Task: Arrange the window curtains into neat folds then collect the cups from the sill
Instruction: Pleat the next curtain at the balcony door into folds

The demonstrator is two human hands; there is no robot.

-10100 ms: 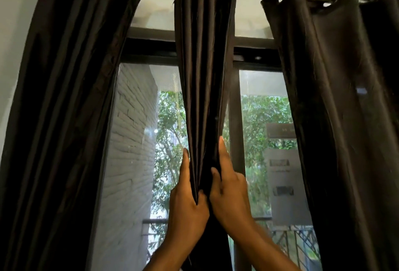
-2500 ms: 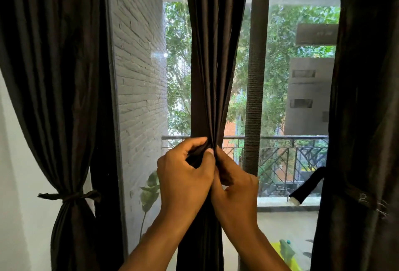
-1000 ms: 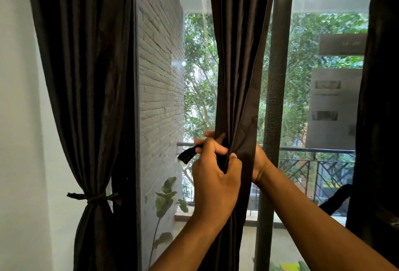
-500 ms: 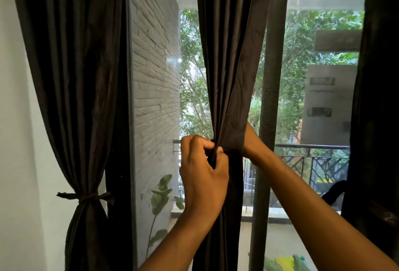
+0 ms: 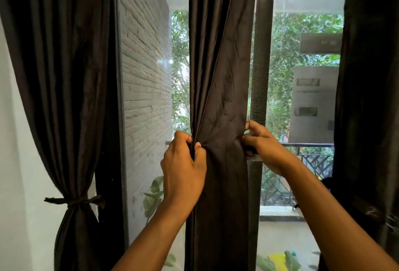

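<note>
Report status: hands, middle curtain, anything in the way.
Left hand grips middle curtain at its left edge; right hand grips its right edge. Curtain bunched, untied. No cups visible.

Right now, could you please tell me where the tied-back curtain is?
The tied-back curtain hangs at the far left of the head view, against the white wall, left of the left hand.

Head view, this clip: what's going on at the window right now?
A person is gathering the middle dark brown fabric curtain at a tall glass window. The left hand pinches the bunched folds on one edge, and the right hand grips the opposite edge along with what looks like a dark strap, though that is hard to make out. The dark brown curtain on the left is already cinched with a knotted fabric tie. No cups show in this view.
</note>
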